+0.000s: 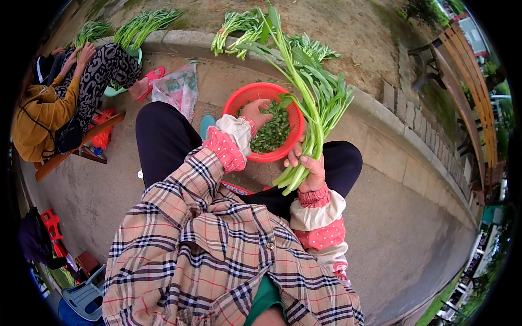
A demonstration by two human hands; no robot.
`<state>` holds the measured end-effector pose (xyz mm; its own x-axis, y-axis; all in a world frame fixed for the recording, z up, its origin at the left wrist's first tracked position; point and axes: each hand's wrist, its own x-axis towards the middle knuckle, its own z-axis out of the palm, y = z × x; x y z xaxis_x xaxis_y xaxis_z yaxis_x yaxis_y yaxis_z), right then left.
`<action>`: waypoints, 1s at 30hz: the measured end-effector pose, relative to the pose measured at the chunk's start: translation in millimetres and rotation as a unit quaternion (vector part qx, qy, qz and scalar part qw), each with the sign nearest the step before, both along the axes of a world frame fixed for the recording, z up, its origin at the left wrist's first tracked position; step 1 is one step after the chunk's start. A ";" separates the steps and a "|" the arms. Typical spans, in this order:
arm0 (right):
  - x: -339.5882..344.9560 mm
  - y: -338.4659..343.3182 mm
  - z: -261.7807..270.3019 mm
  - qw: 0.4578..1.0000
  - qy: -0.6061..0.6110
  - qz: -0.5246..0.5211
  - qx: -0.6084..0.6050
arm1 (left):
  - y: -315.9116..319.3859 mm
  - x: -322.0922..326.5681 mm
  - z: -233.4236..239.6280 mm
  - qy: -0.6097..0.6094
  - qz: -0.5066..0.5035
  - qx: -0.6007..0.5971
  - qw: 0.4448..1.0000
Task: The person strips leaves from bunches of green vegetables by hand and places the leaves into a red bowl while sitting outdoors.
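Note:
My right hand (312,167) is closed round the thick lower stems of a bunch of leafy green stalks (314,118), whose leaves rise up and away from me. Between my knees stands a round red plastic basket (300,136) holding loose green leaves (271,132). Over the leaves, inside the basket's rim, is my left hand (257,114), its fingers bent and spread; no stalk shows in it. What lies under its fingertips is hidden. Both forearms wear red and white sleeve covers.
More green bundles (236,30) lie along the curb (183,40). On the left a seated person (45,118) holds greens over a pale green basin (112,91). A clear plastic bag (179,87) lies beyond my left knee. A wooden bench (469,98) stands at right.

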<state>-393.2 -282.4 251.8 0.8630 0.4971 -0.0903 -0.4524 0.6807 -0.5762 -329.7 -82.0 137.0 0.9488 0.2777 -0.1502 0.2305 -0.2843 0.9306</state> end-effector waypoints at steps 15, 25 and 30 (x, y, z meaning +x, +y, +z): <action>0.4 -1.4 -3.0 1.000 0.004 -0.010 -0.009 | 3.4 -9.5 13.9 0.138 -0.068 -0.315 0.937; 2.7 -2.4 -4.0 1.000 -0.001 -0.005 -0.013 | 26.7 -26.5 27.2 0.127 -0.127 -0.355 0.917; 3.0 -1.8 -4.8 1.000 0.001 -0.002 -0.010 | 28.0 -27.4 21.1 0.134 -0.106 -0.294 0.941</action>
